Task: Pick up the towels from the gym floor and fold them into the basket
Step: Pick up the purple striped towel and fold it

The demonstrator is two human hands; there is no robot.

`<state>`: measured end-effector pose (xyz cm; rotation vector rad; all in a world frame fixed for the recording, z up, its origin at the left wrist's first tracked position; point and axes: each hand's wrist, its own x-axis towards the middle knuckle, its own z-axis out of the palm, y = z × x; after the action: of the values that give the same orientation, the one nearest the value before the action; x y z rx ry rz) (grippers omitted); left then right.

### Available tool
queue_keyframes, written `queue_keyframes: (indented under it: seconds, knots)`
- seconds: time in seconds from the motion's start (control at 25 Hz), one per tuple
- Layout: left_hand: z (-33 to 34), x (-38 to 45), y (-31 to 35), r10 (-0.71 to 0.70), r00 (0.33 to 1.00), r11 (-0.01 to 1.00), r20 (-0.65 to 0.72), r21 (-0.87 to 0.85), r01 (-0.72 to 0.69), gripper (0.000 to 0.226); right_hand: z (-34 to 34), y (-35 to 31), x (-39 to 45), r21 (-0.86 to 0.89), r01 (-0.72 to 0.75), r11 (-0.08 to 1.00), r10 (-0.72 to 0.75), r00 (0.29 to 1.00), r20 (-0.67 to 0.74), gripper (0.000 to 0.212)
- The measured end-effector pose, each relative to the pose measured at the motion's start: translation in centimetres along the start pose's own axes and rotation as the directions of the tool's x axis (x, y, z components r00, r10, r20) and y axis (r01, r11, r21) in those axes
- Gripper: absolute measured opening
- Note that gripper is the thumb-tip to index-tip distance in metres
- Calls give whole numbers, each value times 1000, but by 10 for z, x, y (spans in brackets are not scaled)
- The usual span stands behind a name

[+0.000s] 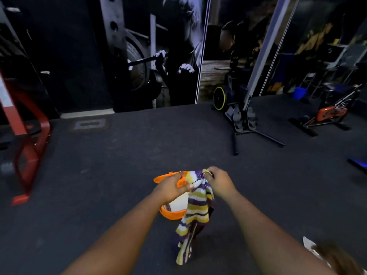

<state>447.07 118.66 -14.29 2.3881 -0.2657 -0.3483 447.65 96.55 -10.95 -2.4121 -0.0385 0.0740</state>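
A towel striped in purple, yellow and white (196, 213) hangs in the air from both my hands, its lower end trailing near the dark floor. My left hand (171, 188) pinches its upper edge on the left. My right hand (218, 180) grips the bunched top corner on the right. Behind and below the towel stands the orange basket (170, 214) on the floor, with something white folded inside it. The towel hides the basket's right side.
A red metal frame (29, 147) stands at the left. A machine base with black floor bars (246, 124) and an orange exercise bike (329, 114) are at the back right. Something white and brownish (321, 253) lies at the lower right edge. Dark mat floor (119, 165) surrounds the basket.
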Motion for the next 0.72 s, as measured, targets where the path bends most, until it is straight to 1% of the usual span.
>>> queue_keyframes:
  seconds: [0.08, 0.16, 0.2, 0.24, 0.28, 0.36, 0.44, 0.48, 0.52, 0.56, 0.6, 0.64, 0.68, 0.72]
  knots:
    - [1, 32, 14, 3, 998, 985, -63, -174, -13, 65, -6, -3, 29, -21, 17, 1000, -16, 999, 52, 18]
    - [-5, 62, 21, -13, 992, 959, -129, -284, -25, 28, -19, -4, 52, -40, 30, 999, -28, 998, 50, 15]
    - [-8, 77, 21, -33, 987, 941, -159, -337, -22, 14, -26, -2, 64, -29, 35, 999, -34, 999, 38, 16]
    - [-10, 91, 19, -50, 982, 930, -180, -368, -20, 7, -33, 1, 73, 1, 32, 999, -32, 999, 34, 17]
    - [-12, 101, 17, -57, 978, 930, -203, -366, -22, 10, -38, 5, 78, 52, 34, 998, -36, 998, 48, 18]
    - [-16, 118, 18, -50, 971, 935, -236, -353, -38, 19, -39, 12, 88, 221, 40, 974, -61, 994, 89, 25]
    - [-21, 132, 28, -62, 958, 896, -278, -439, -69, 27, -34, 16, 104, 368, 67, 927, -85, 996, 34, 32]
    - [-26, 138, 34, -80, 946, 872, -313, -483, -86, 30, -33, 22, 115, 401, 94, 911, -100, 995, -6, 35]
    - [-32, 140, 41, -94, 934, 855, -346, -509, -103, 32, -36, 25, 126, 389, 126, 913, -135, 991, -6, 38]
    - [-37, 139, 49, -91, 927, 874, -363, -475, -100, 33, -43, 29, 138, 332, 176, 927, -204, 978, 51, 42]
    - [-41, 138, 53, -70, 936, 938, -345, -343, -57, 35, -51, 32, 151, 206, 255, 945, -282, 953, 113, 45]
    - [-43, 137, 53, -43, 954, 998, -297, -57, 27, 38, -60, 33, 163, 97, 333, 938, -344, 927, 147, 45]
    - [-41, 136, 47, -62, 967, 961, -247, 248, 125, 37, -71, 34, 177, 41, 380, 924, -382, 915, 128, 38]
    - [-40, 133, 41, -109, 960, 883, -258, 418, 213, 32, -83, 36, 191, 62, 393, 918, -396, 916, 65, 28]
